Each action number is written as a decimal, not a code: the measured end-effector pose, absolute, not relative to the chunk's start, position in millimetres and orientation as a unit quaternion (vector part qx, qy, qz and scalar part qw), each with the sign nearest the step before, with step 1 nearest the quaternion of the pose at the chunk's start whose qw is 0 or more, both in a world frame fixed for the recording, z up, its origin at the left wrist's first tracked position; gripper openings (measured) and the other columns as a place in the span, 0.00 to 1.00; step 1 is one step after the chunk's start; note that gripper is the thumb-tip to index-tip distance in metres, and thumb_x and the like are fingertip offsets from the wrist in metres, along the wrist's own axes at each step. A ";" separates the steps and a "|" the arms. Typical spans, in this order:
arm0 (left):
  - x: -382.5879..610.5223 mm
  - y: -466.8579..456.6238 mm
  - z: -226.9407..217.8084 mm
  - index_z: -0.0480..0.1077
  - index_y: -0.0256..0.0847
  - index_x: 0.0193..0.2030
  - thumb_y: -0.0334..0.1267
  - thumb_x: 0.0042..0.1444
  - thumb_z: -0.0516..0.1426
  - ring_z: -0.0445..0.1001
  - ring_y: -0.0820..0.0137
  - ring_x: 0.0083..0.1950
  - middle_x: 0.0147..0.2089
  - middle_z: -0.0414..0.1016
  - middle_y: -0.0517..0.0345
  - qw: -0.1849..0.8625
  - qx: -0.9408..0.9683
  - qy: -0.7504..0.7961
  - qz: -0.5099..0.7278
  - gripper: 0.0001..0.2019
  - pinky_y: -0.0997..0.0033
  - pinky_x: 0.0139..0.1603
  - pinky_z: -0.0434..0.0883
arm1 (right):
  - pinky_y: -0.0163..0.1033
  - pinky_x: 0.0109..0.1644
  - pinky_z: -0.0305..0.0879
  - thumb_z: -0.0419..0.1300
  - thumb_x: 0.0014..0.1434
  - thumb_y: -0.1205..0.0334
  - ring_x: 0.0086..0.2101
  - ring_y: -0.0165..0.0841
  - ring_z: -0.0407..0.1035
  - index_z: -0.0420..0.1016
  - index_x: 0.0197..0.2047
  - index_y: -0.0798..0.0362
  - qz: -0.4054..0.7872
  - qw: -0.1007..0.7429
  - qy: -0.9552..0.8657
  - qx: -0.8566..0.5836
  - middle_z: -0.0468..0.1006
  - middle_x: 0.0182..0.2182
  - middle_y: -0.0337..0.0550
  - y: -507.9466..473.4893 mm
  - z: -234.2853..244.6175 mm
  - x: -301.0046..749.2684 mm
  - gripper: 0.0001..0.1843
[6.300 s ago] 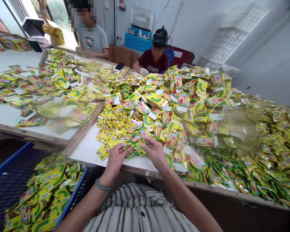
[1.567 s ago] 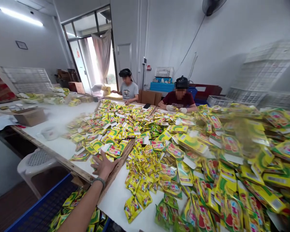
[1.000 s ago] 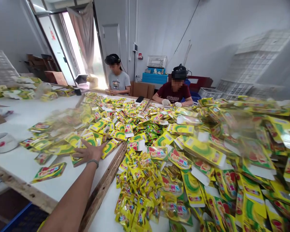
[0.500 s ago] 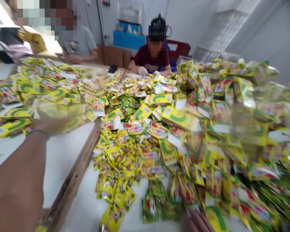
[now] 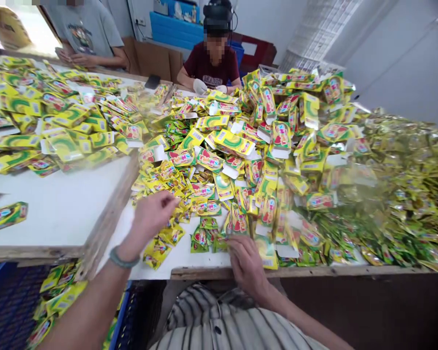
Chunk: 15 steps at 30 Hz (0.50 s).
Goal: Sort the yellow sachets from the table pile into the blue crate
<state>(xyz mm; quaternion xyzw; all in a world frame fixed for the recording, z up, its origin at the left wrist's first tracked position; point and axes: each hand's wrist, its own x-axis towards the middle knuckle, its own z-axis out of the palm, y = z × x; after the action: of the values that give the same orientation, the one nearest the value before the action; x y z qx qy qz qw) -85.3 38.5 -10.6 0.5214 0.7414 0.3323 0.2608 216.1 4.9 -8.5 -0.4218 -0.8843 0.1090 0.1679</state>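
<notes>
My left hand (image 5: pixel 152 216), with a grey-green band on the wrist, hovers over a heap of small yellow sachets (image 5: pixel 170 177). Its fingers are curled into a pinch, and whatever is between them is hidden. Near the table's front edge, my right hand (image 5: pixel 246 262) has its fingertips closed on a small green sachet (image 5: pixel 219 243). Just left of that lie more green sachets (image 5: pixel 200 238) on the white tabletop. Beyond both hands, open yellow-green cartons (image 5: pixel 233 143) with watermelon pictures are piled up. A few yellow sachets (image 5: pixel 156 250) lie below my left hand.
A wooden strip (image 5: pixel 113 209) divides the tabletop. More cartons (image 5: pixel 69 141) cover the left table; a large sachet heap (image 5: pixel 397 170) spreads on the right. A blue crate (image 5: pixel 122 306) with packs stands below. Across the table sit a gloved person (image 5: pixel 213 63) and another in grey (image 5: pixel 91 34).
My left hand has moved from the cartons on the left table to the yellow sachets. A clear-looking yellow pack now lies among those cartons. The view has tilted down.
</notes>
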 end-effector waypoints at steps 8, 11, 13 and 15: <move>-19.9 41.1 -40.8 0.75 0.38 0.45 0.31 0.50 0.53 0.73 0.57 0.49 0.47 0.78 0.46 0.185 0.617 0.704 0.299 0.16 0.61 0.52 0.66 | 0.45 0.51 0.55 0.52 0.56 0.75 0.44 0.40 0.67 0.73 0.44 0.53 0.095 -0.014 -0.935 -0.342 0.78 0.38 0.48 72.0 -8.5 153.6 0.15; -17.3 54.3 -50.5 0.74 0.41 0.51 0.26 0.42 0.56 0.66 0.54 0.60 0.55 0.75 0.46 0.245 0.634 0.647 0.346 0.26 0.57 0.62 0.59 | 0.42 0.48 0.59 0.48 0.59 0.75 0.42 0.38 0.68 0.73 0.48 0.53 0.116 0.052 -0.912 -0.391 0.77 0.39 0.48 75.8 -17.2 159.3 0.19; -16.4 58.8 -54.1 0.77 0.44 0.45 0.26 0.43 0.56 0.68 0.55 0.58 0.52 0.77 0.48 0.280 0.601 0.648 0.375 0.21 0.57 0.62 0.58 | 0.40 0.46 0.62 0.45 0.61 0.73 0.41 0.37 0.69 0.71 0.52 0.54 0.156 0.138 -0.880 -0.426 0.75 0.41 0.50 74.4 -14.9 170.2 0.21; -17.1 59.5 -55.3 0.78 0.44 0.38 0.29 0.48 0.56 0.73 0.57 0.52 0.44 0.80 0.49 0.292 0.567 0.661 0.396 0.13 0.59 0.58 0.62 | 0.40 0.45 0.65 0.45 0.62 0.69 0.41 0.37 0.69 0.70 0.53 0.53 0.212 0.215 -0.842 -0.447 0.73 0.43 0.50 72.9 -7.7 181.1 0.20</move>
<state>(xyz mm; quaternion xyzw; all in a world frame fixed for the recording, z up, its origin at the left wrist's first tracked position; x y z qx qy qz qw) -17.1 59.5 -55.3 0.5672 0.6607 0.3959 0.2915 181.1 72.9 -7.7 -0.4474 -0.8419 0.2118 0.2149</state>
